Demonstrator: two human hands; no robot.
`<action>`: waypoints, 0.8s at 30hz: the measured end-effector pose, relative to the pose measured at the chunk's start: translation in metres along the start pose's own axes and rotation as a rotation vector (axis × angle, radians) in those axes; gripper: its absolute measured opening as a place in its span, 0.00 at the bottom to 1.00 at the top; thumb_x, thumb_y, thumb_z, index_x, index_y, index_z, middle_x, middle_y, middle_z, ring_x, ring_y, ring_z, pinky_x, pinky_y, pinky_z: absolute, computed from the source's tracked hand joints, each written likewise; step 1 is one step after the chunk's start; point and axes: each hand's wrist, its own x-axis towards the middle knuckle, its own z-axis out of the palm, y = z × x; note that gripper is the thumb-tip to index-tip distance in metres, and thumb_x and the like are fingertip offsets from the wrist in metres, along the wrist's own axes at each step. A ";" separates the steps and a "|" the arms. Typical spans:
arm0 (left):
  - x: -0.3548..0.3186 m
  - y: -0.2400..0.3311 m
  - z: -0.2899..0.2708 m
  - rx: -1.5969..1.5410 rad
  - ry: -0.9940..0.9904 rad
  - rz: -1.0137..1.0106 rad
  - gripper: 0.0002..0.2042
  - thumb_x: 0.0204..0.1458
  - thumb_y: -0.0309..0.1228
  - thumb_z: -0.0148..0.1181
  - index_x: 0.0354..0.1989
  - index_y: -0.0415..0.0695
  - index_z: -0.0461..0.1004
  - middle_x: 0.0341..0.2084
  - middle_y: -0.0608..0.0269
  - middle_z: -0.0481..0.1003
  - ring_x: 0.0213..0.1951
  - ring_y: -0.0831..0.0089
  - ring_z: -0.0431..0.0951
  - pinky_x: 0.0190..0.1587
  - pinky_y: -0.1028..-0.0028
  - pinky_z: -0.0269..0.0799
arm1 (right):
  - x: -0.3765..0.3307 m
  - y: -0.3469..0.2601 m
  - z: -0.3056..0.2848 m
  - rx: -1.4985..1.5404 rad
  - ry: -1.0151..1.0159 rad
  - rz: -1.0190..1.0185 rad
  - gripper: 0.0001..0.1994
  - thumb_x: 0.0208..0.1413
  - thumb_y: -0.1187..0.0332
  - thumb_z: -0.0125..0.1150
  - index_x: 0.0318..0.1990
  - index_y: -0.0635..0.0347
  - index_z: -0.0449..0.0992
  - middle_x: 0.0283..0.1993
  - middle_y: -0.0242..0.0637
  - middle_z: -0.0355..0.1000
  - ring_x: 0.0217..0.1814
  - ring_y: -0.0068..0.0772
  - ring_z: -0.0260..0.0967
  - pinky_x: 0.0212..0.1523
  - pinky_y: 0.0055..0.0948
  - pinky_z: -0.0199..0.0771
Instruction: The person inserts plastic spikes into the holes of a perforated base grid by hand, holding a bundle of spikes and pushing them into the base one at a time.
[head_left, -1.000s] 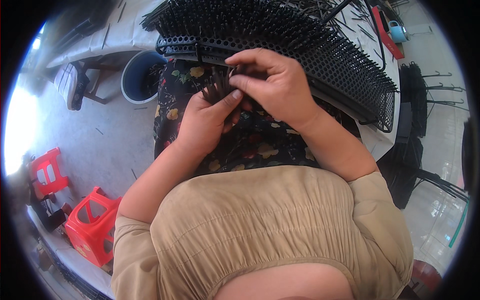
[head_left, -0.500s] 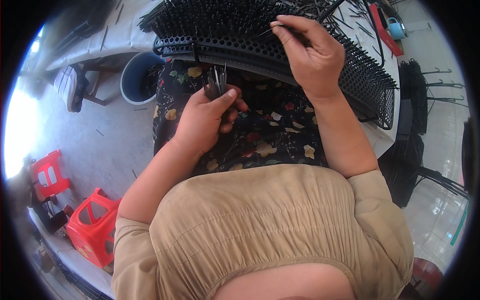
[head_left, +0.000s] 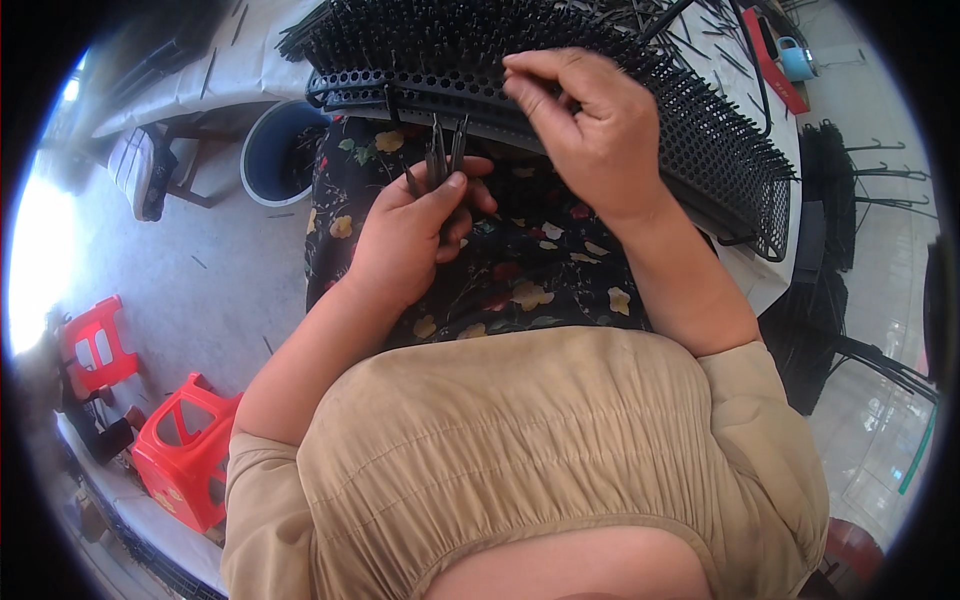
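Observation:
My left hand [head_left: 425, 225] is closed around a small bundle of thin dark strips [head_left: 438, 160], whose pointed tips stick up past the thumb. Thumb and forefinger of my right hand [head_left: 595, 135] are pinched together. They hover over the front edge of a black perforated rack [head_left: 450, 95]; whatever is between them is too small to make out. Many thin black rods [head_left: 420, 40] stand close together in the rack's holes. The rack lies across the near side of a table, just above my floral-covered lap [head_left: 530, 270].
A blue bucket [head_left: 275, 165] with dark pieces inside stands on the floor at left. Two red plastic stools [head_left: 190, 450] are at lower left. Loose black strips lie on the white-covered table [head_left: 225, 75]. Dark hooked wire racks [head_left: 825, 220] and a blue mug [head_left: 795, 60] are at right.
My right hand has moved left and slightly down along the rack. In my left hand the strips have shifted and spread into separate groups.

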 end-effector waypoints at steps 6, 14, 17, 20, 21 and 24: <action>-0.003 -0.002 0.011 0.097 0.005 0.071 0.12 0.64 0.30 0.48 0.52 0.40 0.71 0.33 0.65 0.75 0.24 0.85 0.64 0.21 0.85 0.58 | -0.018 -0.030 0.000 0.679 -0.284 0.663 0.12 0.52 0.77 0.65 0.44 0.65 0.76 0.32 0.35 0.78 0.30 0.17 0.74 0.29 0.18 0.73; -0.004 0.002 0.007 0.133 0.001 -0.019 0.11 0.65 0.30 0.47 0.49 0.39 0.71 0.29 0.68 0.73 0.20 0.88 0.59 0.20 0.86 0.54 | -0.009 0.002 -0.024 0.410 0.103 0.436 0.10 0.55 0.79 0.63 0.45 0.67 0.76 0.35 0.37 0.78 0.35 0.19 0.76 0.32 0.14 0.75; -0.003 0.003 0.010 0.151 0.033 -0.044 0.10 0.65 0.30 0.47 0.48 0.39 0.71 0.27 0.68 0.72 0.19 0.88 0.59 0.20 0.86 0.54 | -0.008 0.008 -0.027 0.218 0.240 0.168 0.11 0.53 0.81 0.64 0.45 0.68 0.77 0.35 0.37 0.79 0.35 0.18 0.76 0.36 0.13 0.76; -0.003 0.002 0.010 0.153 0.032 -0.070 0.10 0.65 0.29 0.47 0.47 0.39 0.71 0.26 0.68 0.72 0.19 0.88 0.58 0.20 0.86 0.53 | -0.008 0.013 -0.029 0.052 0.204 0.040 0.10 0.53 0.81 0.65 0.43 0.68 0.78 0.35 0.36 0.79 0.35 0.18 0.76 0.36 0.14 0.76; -0.003 0.002 0.011 0.154 0.033 -0.071 0.10 0.65 0.29 0.47 0.47 0.39 0.71 0.26 0.68 0.72 0.19 0.88 0.58 0.20 0.86 0.53 | -0.008 0.013 -0.030 0.053 0.204 0.041 0.10 0.53 0.81 0.65 0.43 0.68 0.78 0.35 0.36 0.79 0.35 0.18 0.76 0.36 0.14 0.76; -0.003 0.003 0.011 0.166 0.041 -0.069 0.10 0.65 0.29 0.47 0.47 0.39 0.71 0.26 0.68 0.71 0.19 0.88 0.58 0.19 0.86 0.53 | -0.006 0.009 -0.033 -0.030 0.183 0.013 0.09 0.52 0.80 0.67 0.41 0.67 0.79 0.34 0.35 0.79 0.35 0.17 0.76 0.36 0.14 0.76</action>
